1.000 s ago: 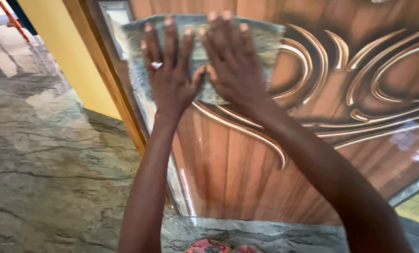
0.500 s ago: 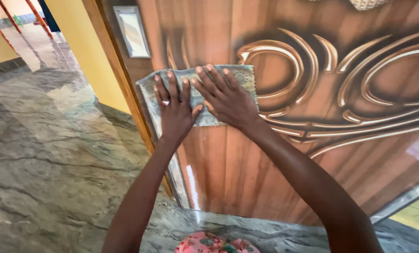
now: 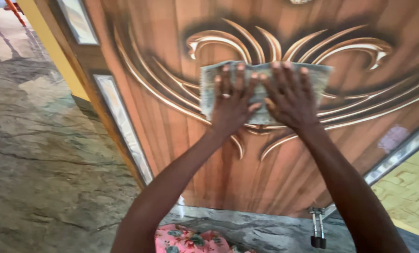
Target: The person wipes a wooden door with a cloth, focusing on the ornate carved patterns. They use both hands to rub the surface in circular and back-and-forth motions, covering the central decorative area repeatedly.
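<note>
One cloth (image 3: 265, 89), two flat hands: left hand (image 3: 232, 104), right hand (image 3: 290, 98), one door (image 3: 218, 173).

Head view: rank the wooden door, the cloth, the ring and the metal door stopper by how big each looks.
1. Wooden door, filling most of the picture.
2. Cloth, pressed flat under both hands.
3. Metal door stopper at the door's bottom edge.
4. Ring on the left hand.
The stopper sits nearer the camera, so its lead over the ring may be overstated.

A grey marble floor (image 3: 40, 154) spreads at left, a yellow wall (image 3: 54, 51) stands behind, a metal door bolt (image 3: 317, 229) hangs low, and pink floral fabric (image 3: 186, 239) shows at the bottom.
</note>
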